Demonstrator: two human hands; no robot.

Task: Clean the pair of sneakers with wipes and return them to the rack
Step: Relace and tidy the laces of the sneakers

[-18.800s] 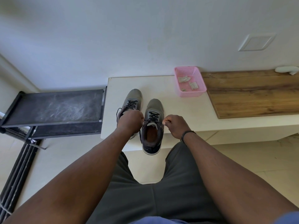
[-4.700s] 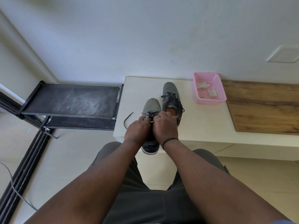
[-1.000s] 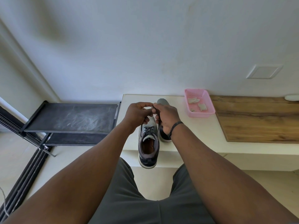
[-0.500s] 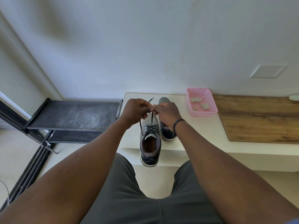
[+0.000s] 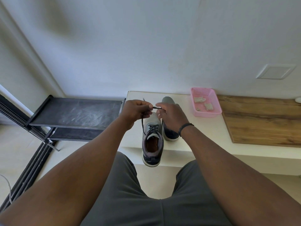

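Two grey sneakers (image 5: 152, 141) stand side by side, the nearer overhanging the ledge (image 5: 203, 136).

two sneakers on a low bench, rack to the left, basket to the right

the near sneaker (image 5: 152, 142) overhangs the front edge of the bench (image 5: 192, 136); the far sneaker (image 5: 169, 118) stands just right of it and further back. both hands (image 5: 136, 111) (image 5: 171, 115) hover above them. the shoe rack (image 5: 76, 111) abuts the bench's left end. the basket (image 5: 206, 114) sits at the back right, used wipes (image 5: 200, 100) in it, a wooden board (image 5: 263, 121) beside it.
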